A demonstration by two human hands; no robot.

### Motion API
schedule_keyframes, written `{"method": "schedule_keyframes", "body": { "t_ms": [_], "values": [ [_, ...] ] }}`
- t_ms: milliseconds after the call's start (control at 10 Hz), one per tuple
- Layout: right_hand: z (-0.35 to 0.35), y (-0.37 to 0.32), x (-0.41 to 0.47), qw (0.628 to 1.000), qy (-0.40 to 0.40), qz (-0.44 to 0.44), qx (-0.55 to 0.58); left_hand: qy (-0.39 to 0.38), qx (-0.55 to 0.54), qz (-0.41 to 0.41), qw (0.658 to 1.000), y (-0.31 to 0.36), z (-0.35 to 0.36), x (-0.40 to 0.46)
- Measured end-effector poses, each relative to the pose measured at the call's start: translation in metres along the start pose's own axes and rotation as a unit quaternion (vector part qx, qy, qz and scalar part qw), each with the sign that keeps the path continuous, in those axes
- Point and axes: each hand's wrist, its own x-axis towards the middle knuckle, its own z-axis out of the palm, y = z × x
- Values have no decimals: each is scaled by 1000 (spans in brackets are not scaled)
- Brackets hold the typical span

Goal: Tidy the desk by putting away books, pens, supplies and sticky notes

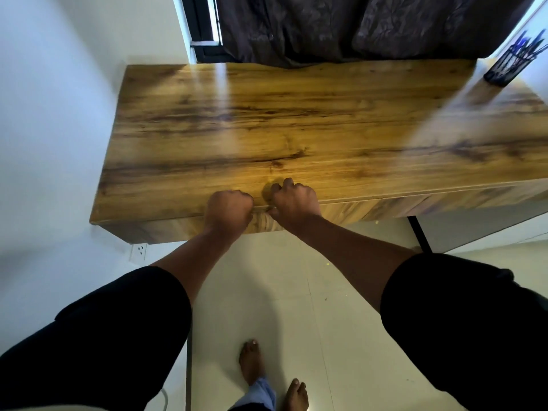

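Head view, looking steeply down on a wooden desk set against a white wall and below a dark curtain. Both forearms reach forward from black sleeves and meet at the near edge of the desktop, side by side and almost touching. The left hand is knuckles-up, its fingers curled tightly under and over the front lip of the desk; whether they grip the edge, a drawer front, or nothing cannot be told, since the fingertips are hidden. The right hand lies just beside it, also curled, its knuckles resting on the desktop and its thumb down against the front panel; a faint yellowish blur shows at its fingers, too smeared to identify, so what it holds, if anything, cannot be told. A black mesh pen holder filled with pens stands at the far right corner of the desk, well apart from both hands. Below the desk, a wall socket sits low on the wall at left, and the person's bare feet stand on pale floor tiles.
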Motion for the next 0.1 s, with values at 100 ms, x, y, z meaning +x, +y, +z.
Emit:
{"method": "schedule_keyframes", "body": {
  "t_ms": [100],
  "values": [
    [6,3,-5,997,7,48,54,18,-44,-6,999,-5,0,-3]
  ]
}}
